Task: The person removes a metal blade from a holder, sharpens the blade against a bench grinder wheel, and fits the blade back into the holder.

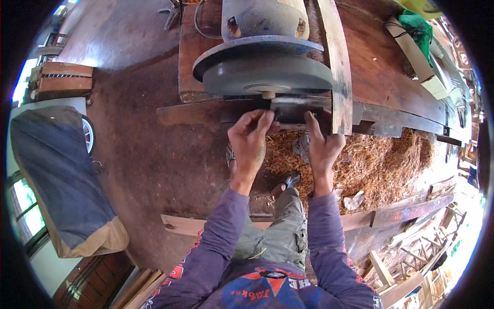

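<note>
A dark flat blade-like piece (294, 110) spans the space between my two hands, just below a large grey grinding wheel (267, 74). My left hand (249, 139) pinches its left end between thumb and fingers. At its right end, my right hand (324, 147) grips with the thumb on the near face and the fingers mostly hidden behind. The piece lies close to the wheel's lower edge; whether they touch cannot be made out. Above the wheel sits its grey motor housing (265, 18).
An upright wooden board (337, 67) stands right of the wheel on the wooden bench (381, 67). Wood shavings (381, 159) cover the floor below. A covered bulky object (64, 175) is at the left. Planks (411, 211) lie at the lower right.
</note>
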Motion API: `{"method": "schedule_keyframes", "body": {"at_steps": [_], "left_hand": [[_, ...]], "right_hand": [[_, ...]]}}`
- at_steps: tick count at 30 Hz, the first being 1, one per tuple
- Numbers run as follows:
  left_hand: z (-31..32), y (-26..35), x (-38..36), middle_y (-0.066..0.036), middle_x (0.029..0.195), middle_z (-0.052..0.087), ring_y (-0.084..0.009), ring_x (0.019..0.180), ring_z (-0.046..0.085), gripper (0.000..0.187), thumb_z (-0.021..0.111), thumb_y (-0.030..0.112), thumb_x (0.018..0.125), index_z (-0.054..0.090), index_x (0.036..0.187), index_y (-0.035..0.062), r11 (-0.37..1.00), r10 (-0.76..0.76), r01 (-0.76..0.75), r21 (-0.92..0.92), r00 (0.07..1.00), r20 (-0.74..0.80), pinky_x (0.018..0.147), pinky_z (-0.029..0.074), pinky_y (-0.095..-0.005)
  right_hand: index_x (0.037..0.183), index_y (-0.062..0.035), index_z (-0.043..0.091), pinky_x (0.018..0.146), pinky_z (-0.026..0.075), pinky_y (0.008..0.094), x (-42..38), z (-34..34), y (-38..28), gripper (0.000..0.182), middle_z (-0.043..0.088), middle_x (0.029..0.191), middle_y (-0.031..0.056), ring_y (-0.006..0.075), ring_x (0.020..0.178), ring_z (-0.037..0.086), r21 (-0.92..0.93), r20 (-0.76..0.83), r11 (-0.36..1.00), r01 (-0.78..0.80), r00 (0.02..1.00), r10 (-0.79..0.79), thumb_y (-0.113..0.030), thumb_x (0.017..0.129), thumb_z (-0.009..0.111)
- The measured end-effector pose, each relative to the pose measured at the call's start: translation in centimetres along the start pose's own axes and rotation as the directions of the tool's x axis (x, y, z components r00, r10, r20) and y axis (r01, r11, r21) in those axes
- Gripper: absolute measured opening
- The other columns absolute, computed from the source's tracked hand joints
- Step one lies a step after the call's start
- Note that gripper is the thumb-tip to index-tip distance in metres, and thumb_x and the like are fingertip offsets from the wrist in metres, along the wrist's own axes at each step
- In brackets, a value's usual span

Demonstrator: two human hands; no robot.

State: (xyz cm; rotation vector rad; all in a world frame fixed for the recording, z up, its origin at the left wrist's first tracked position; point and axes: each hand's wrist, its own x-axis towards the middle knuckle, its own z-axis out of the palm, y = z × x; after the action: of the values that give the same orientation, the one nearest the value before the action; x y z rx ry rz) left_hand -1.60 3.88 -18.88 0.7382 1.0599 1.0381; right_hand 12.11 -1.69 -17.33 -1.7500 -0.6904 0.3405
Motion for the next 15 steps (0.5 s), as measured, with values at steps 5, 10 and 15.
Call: {"method": "schedule_keyframes", "body": {"at_steps": [5,10,15], "left_hand": [[-1.8,1.0,-6.1,-0.012,0.101,0.068,-0.0156,0.082,0.068,0.012,0.069,-0.002,0.089,0.066,0.099,-0.0065,0.960,0.130,-0.140,0.242,0.990,0.058,0.072,0.057,-0.0270],[-3.3,4.2,-9.8,-0.013,0.102,0.069,-0.0162,0.087,0.065,0.013,0.069,-0.007,0.084,0.066,0.095,-0.0009,0.734,0.405,-0.470,0.490,0.882,0.239,0.073,0.052,-0.0256],[-3.5,5.8,-11.3,-0.016,0.101,0.068,-0.0194,0.086,0.065,0.013,0.073,-0.004,0.082,0.066,0.090,0.0025,0.602,0.548,-0.642,0.475,0.765,0.340,0.072,0.053,-0.0280]], "right_hand": [[0.123,0.0018,0.056,0.092,0.050,0.0330,-5.5,-3.6,3.2,0.043,0.062,0.117,0.0150,0.0237,0.107,0.062,0.024,0.090,0.980,0.196,0.976,-0.197,0.003,0.083,0.070],[0.126,0.0015,0.052,0.106,0.043,0.0419,-8.5,-3.9,1.3,0.044,0.057,0.128,0.0202,0.0313,0.123,0.055,0.275,0.015,0.941,0.197,0.978,-0.209,0.007,0.084,0.065],[0.129,0.0012,0.048,0.109,0.041,0.0434,-9.5,-3.5,-0.4,0.045,0.053,0.132,0.0223,0.0330,0.126,0.053,0.463,-0.008,0.869,0.177,0.981,-0.196,0.006,0.087,0.064]]}}
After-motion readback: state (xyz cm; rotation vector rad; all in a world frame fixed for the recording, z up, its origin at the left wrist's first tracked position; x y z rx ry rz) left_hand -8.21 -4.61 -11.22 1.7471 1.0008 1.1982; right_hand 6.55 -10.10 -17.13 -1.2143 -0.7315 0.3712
